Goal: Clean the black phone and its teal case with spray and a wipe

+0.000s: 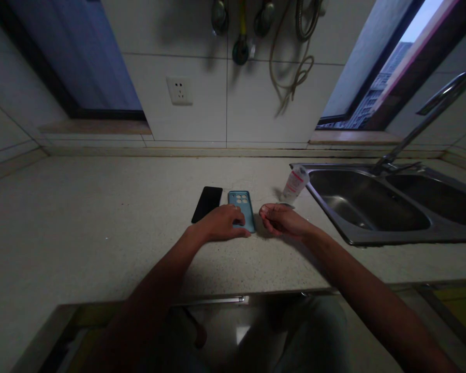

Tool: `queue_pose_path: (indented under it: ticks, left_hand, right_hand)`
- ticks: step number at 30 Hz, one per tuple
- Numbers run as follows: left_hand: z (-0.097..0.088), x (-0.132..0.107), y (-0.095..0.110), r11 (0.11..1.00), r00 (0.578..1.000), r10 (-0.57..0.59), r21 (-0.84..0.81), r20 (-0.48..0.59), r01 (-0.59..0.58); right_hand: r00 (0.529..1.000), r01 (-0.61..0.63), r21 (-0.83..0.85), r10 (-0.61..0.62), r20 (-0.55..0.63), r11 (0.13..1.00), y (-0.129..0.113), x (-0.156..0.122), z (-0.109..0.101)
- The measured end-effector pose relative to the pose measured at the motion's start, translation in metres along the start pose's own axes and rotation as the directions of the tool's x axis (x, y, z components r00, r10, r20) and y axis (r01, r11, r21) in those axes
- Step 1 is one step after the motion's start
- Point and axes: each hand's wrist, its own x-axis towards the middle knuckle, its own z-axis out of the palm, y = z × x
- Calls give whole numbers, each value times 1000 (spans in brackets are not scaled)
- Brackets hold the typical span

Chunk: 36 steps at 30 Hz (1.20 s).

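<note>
A teal phone case [247, 208] with several camera holes lies flat on the light speckled countertop [140, 197]. My left hand [222, 223] rests over its lower part, fingers curled onto it and thumb at its bottom edge. To the left of the case is a black smartphone [207, 202], dark face up, its lower end close to my left hand. My right hand [281, 220] is just right of the case, apart from it, fingers curled together; anything inside them is hidden. Behind that hand a clear plastic cup [294, 183] with red print stands tilted in the view, near the sink.
A steel double-bowl sink [349, 241] with a tall faucet [431, 122] is set into the counter at right. The tiled wall behind carries a power socket [179, 91], pipe valves and a hanging cord [295, 77]. The counter's front edge runs below my forearms.
</note>
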Motion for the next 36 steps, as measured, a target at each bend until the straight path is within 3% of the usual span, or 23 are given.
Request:
queue_pose_path:
  ticks: [7, 9, 11, 12, 13, 15, 17, 18, 19, 20, 21, 22, 25, 27, 28, 29, 31, 33, 36]
  left_hand:
    - [0, -1, 0, 1000, 1000, 7, -11, -5, -7]
    - [0, -2, 0, 1000, 1000, 11, -8, -16, -12]
    - [-1, -2, 0, 1000, 999, 14, -4, -29, -14]
    - [-2, -2, 1, 1000, 999, 17, 0, -37, -17]
    - [-2, -2, 1, 1000, 999, 21, 3, -48, -21]
    - [-3, -2, 1, 1000, 997, 25, 9, -71, -24]
    - [-3, -1, 1, 1000, 996, 24, 19, -90, -22]
    - [-3, -1, 1, 999, 995, 23, 25, -98, -21]
    - [-3, 0, 1, 999, 994, 22, 31, -103, -19]
    - [-3, 0, 1, 999, 994, 22, 38, -105, -19]
    - [-2, 1, 0, 999, 994, 23, 46, -108, -18]
    - [-2, 1, 0, 998, 994, 24, 55, -110, -18]
    - [-1, 2, -1, 997, 992, 19, 74, -125, -10]
    - [0, 2, -1, 998, 990, 15, 67, -138, -6]
    - [1, 2, -2, 998, 989, 15, 58, -145, -7]
    - [1, 2, -2, 999, 988, 15, 50, -151, -8]
    - [2, 1, -3, 999, 987, 21, 48, -158, -13]
    - [2, 1, -3, 998, 986, 24, 65, -163, -14]
    - [1, 2, -3, 997, 977, -1, 81, -211, 18]
  right_hand:
    - [997, 42, -70, -47, -64, 997, -7, -2, -1]
    - [977, 140, -123, -157, -143, 982, -11, -5, -2]
    - [896, 303, -238, -361, -258, 923, -14, -9, -4]
    - [814, 388, -323, -486, -319, 863, -15, -10, -4]
    - [703, 457, -416, -606, -372, 786, -16, -12, -6]
    - [424, 528, -580, -784, -453, 621, -18, -13, -12]
    - [136, 533, -686, -850, -509, 495, -21, -13, -24]
    - [14, 520, -723, -852, -524, 453, -23, -13, -31]
    - [-63, 489, -759, -851, -522, 429, -24, -13, -40]
    - [-97, 439, -786, -847, -523, 435, -25, -12, -49]
    - [-97, 376, -801, -840, -535, 466, -24, -12, -58]
    - [-46, 310, -797, -829, -557, 518, -23, -10, -67]
    - [245, 130, -697, -704, -667, 706, -14, -4, -89]
    - [447, 60, -622, -578, -683, 781, -6, 1, -96]
    - [530, 21, -605, -522, -668, 796, -3, 3, -98]
    - [571, -5, -610, -498, -652, 793, -1, 4, -99]
    - [591, -39, -643, -501, -632, 765, 2, 4, -98]
    - [564, -25, -661, -535, -629, 750, 2, 3, -95]
    - [535, 123, -564, -533, -655, 817, -1, 4, -89]
